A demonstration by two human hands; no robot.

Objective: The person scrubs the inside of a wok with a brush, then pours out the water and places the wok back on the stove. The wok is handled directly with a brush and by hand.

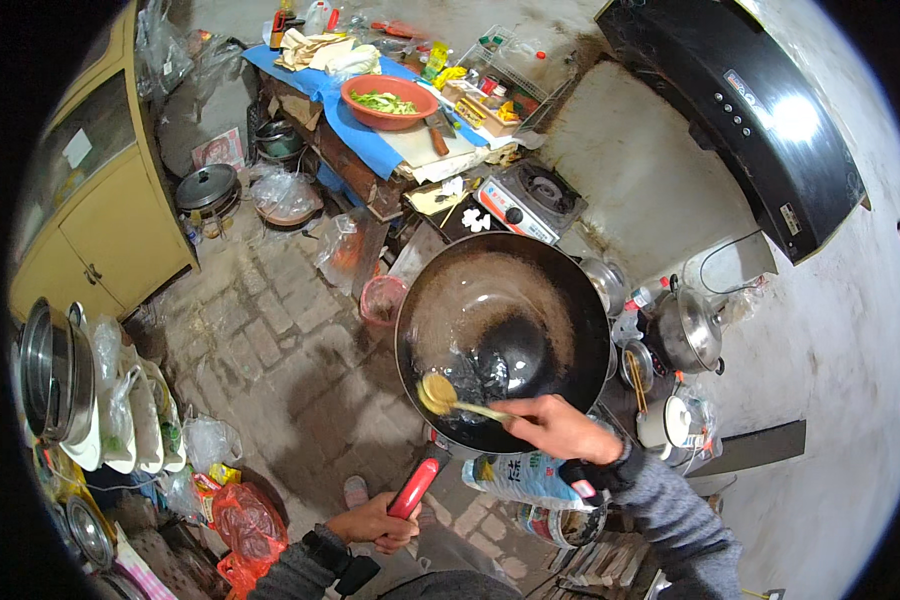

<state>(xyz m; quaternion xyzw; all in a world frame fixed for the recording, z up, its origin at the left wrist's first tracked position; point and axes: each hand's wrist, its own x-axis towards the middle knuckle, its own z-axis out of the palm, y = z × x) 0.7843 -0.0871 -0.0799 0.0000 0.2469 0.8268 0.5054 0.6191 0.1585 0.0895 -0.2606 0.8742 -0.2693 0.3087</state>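
A large dark wok (547, 300) with some clear liquid inside lies before me, its brownish inner wall wet and shiny. My left hand (386, 521) is closed around the red wok handle (414, 487) on the side nearest me. Over the wok's near rim, my right hand (555, 427) grips the light-coloured handle of a round-headed brush (437, 394). The brush head is at the left inner wall of the wok; whether its bristles touch the metal cannot be told.
Beyond the wok are a gas stove (529, 199), a cleaver (438, 135) and a red bowl of cut greens (388, 124). Lidded pots (690, 330) stand at right, under a range hood (735, 112). At left are a rack of bowls (52, 375) and a cabinet (109, 232).
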